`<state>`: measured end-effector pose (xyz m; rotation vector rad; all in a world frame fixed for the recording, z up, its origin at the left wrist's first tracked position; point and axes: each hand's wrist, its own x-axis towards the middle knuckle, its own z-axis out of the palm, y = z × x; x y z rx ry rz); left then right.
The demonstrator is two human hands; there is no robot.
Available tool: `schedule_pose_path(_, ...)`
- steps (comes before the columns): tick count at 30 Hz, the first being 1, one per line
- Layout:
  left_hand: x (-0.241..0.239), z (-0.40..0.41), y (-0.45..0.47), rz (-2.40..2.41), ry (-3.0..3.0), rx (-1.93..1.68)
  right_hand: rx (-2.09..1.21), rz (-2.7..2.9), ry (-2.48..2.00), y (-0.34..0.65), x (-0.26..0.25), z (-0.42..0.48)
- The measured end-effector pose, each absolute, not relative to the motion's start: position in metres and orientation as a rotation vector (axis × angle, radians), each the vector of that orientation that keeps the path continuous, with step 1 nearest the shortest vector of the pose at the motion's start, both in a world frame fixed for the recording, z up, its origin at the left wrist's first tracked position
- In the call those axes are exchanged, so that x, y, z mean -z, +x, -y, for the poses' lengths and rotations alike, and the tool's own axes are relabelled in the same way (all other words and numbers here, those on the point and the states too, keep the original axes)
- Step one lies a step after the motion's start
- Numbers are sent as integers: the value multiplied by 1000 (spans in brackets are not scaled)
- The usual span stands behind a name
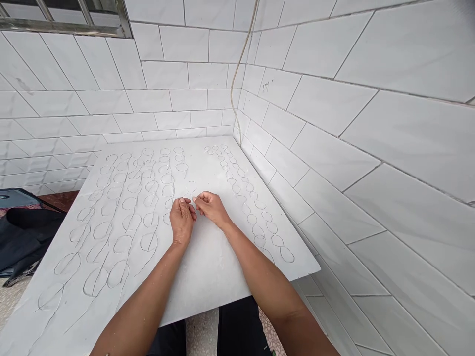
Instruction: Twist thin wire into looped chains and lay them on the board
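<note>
Both my hands meet over the middle of a white board [208,267] that lies across my lap. My left hand [181,220] is closed, its fingertips pinching a thin piece of wire [192,194] that sticks up past my fingers. My right hand [212,206] is closed too and pinches the same wire from the right. Several rows of bent wire loops [128,202] with straight tails lie on the board's left half. A double row of smaller wire loops [245,190] runs along the board's right side.
White tiled walls close in at the back and right, meeting in a corner where a thin cable [239,74] hangs down. A dark bag [25,232] lies on the floor at left. A window frame [63,17] sits at top left.
</note>
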<state>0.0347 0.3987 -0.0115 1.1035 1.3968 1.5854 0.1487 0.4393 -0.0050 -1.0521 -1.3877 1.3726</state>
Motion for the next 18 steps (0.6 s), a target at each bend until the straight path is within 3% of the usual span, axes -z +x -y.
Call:
schedule_pose_path(14,9,-393,37,-1443,1142,-1471,-953,1473,-1150,143,10,-445)
schedule_pose_path(18,14,-392,39,-1509,1261,-1477,-641,1653,-1315,157,-7,-483)
